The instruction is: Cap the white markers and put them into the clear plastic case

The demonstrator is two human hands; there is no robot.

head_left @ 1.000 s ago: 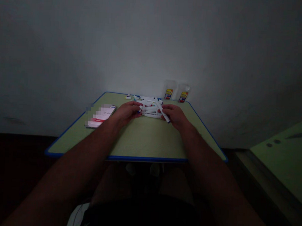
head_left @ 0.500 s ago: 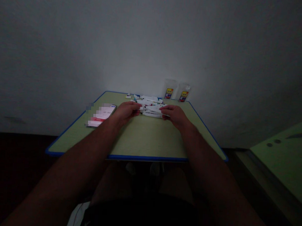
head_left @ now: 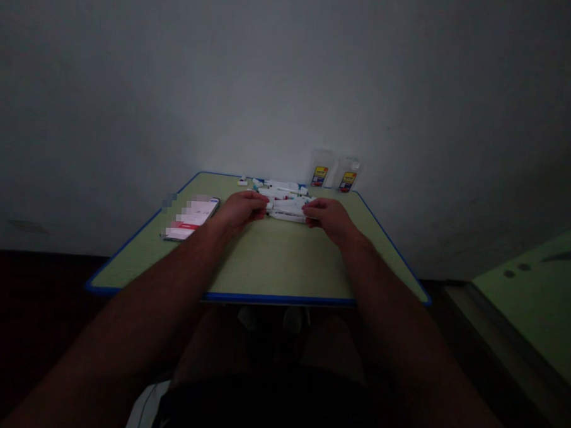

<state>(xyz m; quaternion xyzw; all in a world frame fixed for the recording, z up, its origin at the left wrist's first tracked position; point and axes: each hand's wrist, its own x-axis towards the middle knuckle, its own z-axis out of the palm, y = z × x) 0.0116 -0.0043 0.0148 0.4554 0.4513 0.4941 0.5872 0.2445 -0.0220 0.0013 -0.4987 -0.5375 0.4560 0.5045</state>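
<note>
A white marker (head_left: 289,205) lies nearly level between my two hands, above a pile of other white markers (head_left: 282,194). Its left end meets a white marker cap (head_left: 269,204), pinched in the fingertips of my left hand (head_left: 242,209). My right hand (head_left: 331,217) grips the marker's right end between thumb and fingers, which hide that tip. Just under it, one more white marker (head_left: 288,218) rests on the table along the near side of the pile. Dim light blurs the exact joint between cap and marker.
A phone (head_left: 198,213) with a lit screen lies left of my left hand on the green table (head_left: 278,264), which has a blue edge. Two clear containers (head_left: 321,168) with yellow labels stand at the back right against the wall. Small white pieces (head_left: 242,182) lie at the back left.
The marker in my right hand was slanted, its dark end pointing down toward me. It has turned level, with its left end now at the cap in my left hand.
</note>
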